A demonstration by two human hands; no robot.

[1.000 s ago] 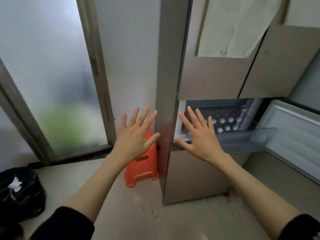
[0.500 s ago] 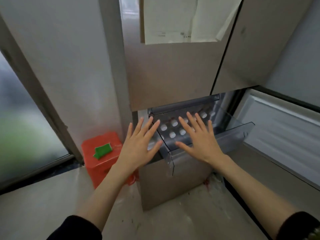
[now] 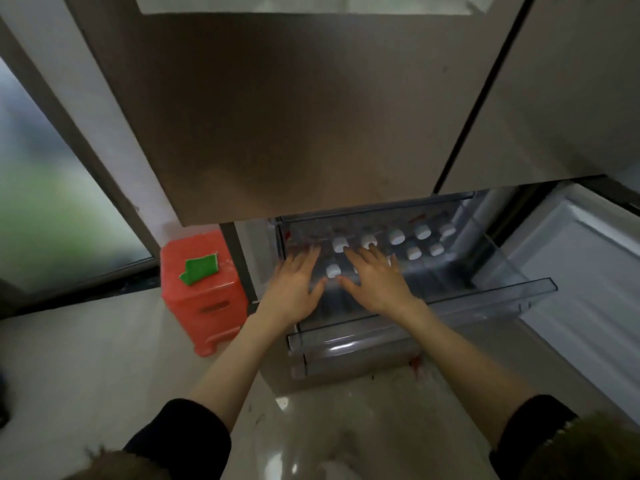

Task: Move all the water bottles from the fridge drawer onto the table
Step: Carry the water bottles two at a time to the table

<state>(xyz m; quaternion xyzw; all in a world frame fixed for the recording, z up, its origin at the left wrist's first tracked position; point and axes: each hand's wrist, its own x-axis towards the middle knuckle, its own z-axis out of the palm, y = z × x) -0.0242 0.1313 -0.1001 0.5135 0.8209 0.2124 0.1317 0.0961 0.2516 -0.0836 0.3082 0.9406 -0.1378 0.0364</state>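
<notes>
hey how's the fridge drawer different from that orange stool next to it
The fridge drawer is clear plastic, pulled open and holds white-capped water bottles; the orange stool is opaque and carries only a green cloth. Both hands are over the drawer, none at the stool. Both sit low near the floor.

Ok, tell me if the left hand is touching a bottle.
Cannot tell. In the head view the left hand reaches into the drawer with straight fingers beside a capped bottle, but motion blur hides any contact or gap.
</notes>
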